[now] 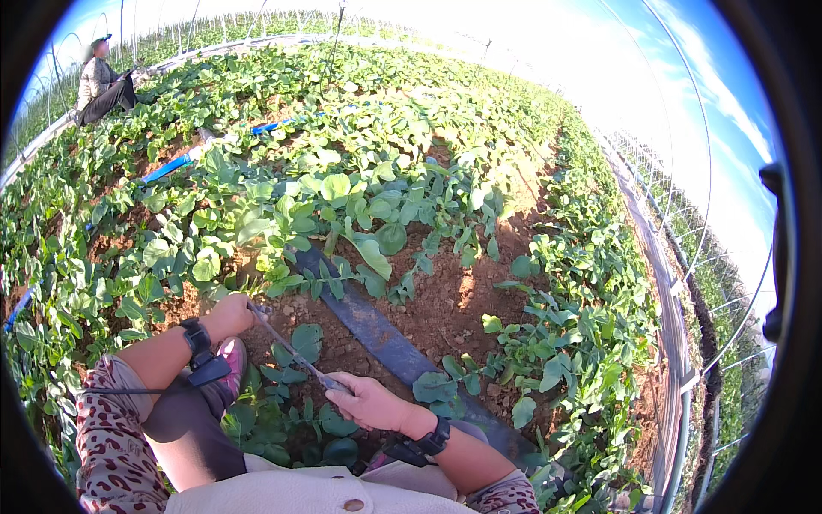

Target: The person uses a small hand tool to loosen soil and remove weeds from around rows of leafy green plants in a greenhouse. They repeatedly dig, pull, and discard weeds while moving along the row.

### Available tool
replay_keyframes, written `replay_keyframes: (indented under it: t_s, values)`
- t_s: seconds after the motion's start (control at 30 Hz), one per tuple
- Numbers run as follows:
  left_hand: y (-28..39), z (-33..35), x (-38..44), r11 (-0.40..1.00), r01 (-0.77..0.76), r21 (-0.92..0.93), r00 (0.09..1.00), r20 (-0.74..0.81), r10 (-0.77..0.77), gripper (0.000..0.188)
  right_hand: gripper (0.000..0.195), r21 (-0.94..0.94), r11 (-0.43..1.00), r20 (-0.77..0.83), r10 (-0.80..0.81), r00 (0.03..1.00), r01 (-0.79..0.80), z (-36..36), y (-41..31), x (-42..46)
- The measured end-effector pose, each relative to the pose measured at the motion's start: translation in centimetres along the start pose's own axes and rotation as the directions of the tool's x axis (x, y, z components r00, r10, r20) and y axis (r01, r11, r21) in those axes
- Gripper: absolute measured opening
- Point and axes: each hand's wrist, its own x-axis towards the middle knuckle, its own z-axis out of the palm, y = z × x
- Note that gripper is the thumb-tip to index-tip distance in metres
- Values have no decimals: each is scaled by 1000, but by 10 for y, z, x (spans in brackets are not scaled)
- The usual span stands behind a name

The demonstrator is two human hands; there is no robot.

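Observation:
My right hand (369,401) grips the grey handle of a slim, long hand tool (287,345), held slantwise above the soil. At its far end my left hand (231,316) is closed, with the fingers at the tool's tip; the exact hold there is partly hidden. Below the tool grow broad-leaved green plants (307,342), close to my pink shoe (232,363). A flat black hose (379,331) runs diagonally across the brown soil (443,302), just beyond my right hand, and passes under leaves at its far end.
Dense leafy plants (359,193) spread ahead and on both sides. A blue hose (168,168) lies among them on the left. Far left, a person (99,83) sits at the bed's edge. Thin metal hoops (706,160) and a pale border strip (671,360) line the right.

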Motion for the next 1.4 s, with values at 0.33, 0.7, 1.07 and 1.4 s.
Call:
replay_keyframes:
  t_s: [0.33,0.7,1.07,1.4]
  values:
    - [3,-20,-3,875,170,-453,984,27,-177,16,25,58,998,98,14,995,-20,1,7,25]
    - [1,-20,11,861,95,-501,976,217,19,39,22,40,997,43,66,997,-68,-21,13,20]
    - [9,-34,8,656,37,-754,976,168,137,36,15,79,996,-95,41,995,-34,-19,1,10]
    - [-1,-37,6,965,80,-250,997,34,-73,36,16,63,998,-127,19,992,-11,-17,4,21]
